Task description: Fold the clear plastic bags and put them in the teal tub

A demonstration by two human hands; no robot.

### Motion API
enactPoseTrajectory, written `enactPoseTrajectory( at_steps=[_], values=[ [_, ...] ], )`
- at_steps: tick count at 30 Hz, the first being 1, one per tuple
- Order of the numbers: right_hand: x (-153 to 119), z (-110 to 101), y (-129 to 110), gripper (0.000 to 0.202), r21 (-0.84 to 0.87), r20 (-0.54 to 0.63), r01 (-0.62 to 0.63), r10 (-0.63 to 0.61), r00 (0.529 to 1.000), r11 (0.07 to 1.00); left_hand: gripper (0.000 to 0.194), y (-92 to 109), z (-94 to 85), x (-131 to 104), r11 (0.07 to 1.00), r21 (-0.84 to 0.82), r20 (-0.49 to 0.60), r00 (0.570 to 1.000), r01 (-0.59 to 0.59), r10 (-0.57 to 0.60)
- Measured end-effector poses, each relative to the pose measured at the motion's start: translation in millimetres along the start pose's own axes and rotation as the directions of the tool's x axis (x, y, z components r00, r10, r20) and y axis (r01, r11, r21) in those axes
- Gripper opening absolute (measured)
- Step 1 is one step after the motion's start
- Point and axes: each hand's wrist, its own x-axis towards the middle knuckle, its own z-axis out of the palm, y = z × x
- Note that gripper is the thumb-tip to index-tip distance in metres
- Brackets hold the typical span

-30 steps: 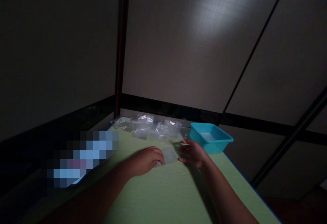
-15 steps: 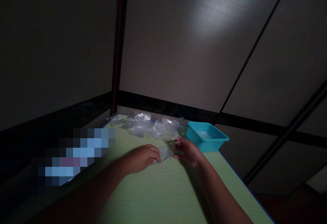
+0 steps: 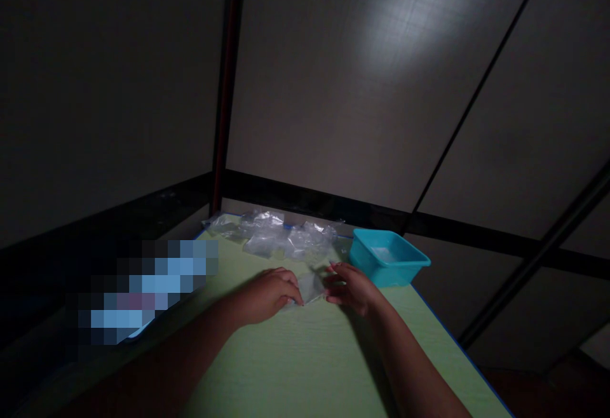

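On the pale green table lies a small clear plastic bag (image 3: 312,286), flat between my two hands. My left hand (image 3: 274,294) is closed on the bag's left end, thumb and fingers pinching it near the table surface. At the bag's right edge is my right hand (image 3: 352,288), its fingers bent but apart. The fingertips are next to the edge, and I see nothing held in them. Whether they touch the bag is hard to tell in the dim light.
Several crumpled clear plastic bags (image 3: 267,234) lie along the back of the table (image 3: 286,367). A turquoise plastic basket (image 3: 393,269) stands at the back right, with something pale inside. A blurred-out bluish patch (image 3: 152,291) is at the left edge. Wall panels rise behind.
The view has shifted slightly. A thin pale line at my right fingertips no longer shows. Both hands stay at the bag, almost unmoved.
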Motion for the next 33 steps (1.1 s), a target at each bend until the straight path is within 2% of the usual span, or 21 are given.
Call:
enactPoseTrajectory(
  at_steps=[4, 10, 16, 19, 33],
  values=[
    [-4.4, 4.2, -1.9, 0.026, -0.053, 0.042, -0.023, 0.025, 0.999, 0.998, 0.032, 2.2, -1.4, 0.2, 1.000, -0.005, -0.006, 1.000, 0.001, -0.001],
    [-7.7, 12.0, -0.9, 0.027, -0.140, 0.116, 0.046, -0.030, 0.993, 0.989, 0.025, 1.6, -0.5, -0.4, 1.000, -0.027, -0.014, 1.000, -0.008, 0.008],
    [0.2, 13.9, 6.3, 0.017, -0.262, -0.058, 0.027, -0.044, 0.997, 0.965, 0.019, 1.2, -1.4, -1.3, 0.999, -0.033, -0.013, 1.000, -0.026, 0.025],
    [3.6, 12.6, 9.6, 0.013, -0.314, -0.032, 0.001, -0.011, 0.999, 0.949, 0.019, 1.7, -1.8, -1.6, 0.999, -0.039, -0.014, 1.000, -0.027, 0.026],
    [-2.1, 18.1, 8.4, 0.023, -0.442, 0.026, -0.046, 0.064, 0.998, 0.896, 0.020, 3.0, -2.8, -0.8, 0.998, -0.056, -0.006, 1.000, -0.013, 0.013]
  ],
)
